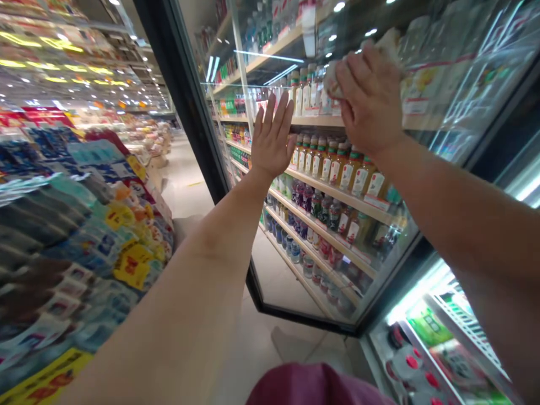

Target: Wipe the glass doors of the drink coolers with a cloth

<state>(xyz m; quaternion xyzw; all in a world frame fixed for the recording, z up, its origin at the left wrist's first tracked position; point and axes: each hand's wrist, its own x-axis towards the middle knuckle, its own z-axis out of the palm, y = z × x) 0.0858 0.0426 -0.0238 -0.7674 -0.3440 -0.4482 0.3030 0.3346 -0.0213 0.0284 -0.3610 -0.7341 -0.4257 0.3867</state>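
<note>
A glass door [287, 292] with a black frame stands swung out from a lit drinks cooler. My left hand [273, 138] lies flat on the glass, fingers stretched upward, holding nothing. Higher and to the right, my right hand [371, 98] presses a crumpled whitish cloth [390, 44] to the same pane. Its fingers curl over the cloth, which sticks out past them on both sides. Through the glass show shelves with rows of bottles [333, 163], partly hidden behind my hands.
Packaged goods [84, 225] with yellow price signs [133, 263] fill a display on the left. A pale floor aisle [188, 169] runs back between it and the door. At lower right, the cooler's lit shelves [447, 349] hold bottles and packs.
</note>
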